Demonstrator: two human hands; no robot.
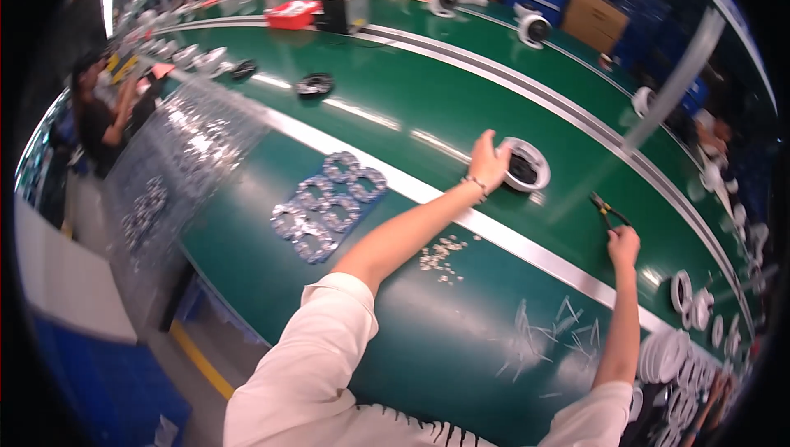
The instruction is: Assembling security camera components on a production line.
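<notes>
White round housing point(541, 174), dark inside, sits on the green conveyor belt point(428, 105), and the left hand point(490, 165) is right there at its left rim! Fingers meet the edge, but whether they're pinching or merely resting, I can't tell from here. Over on the right, the right hand point(625, 245) is closed around the pliers point(603, 207), their handles spread, well apart from the housing. Judging by looks, this piece should be light and stiff, likely smooth plastic, so it could skid on that glossy belt. Best hold? The outer rim, thumb and fingers opposed, keeping clear of the possibly delicate dark middle.
</notes>
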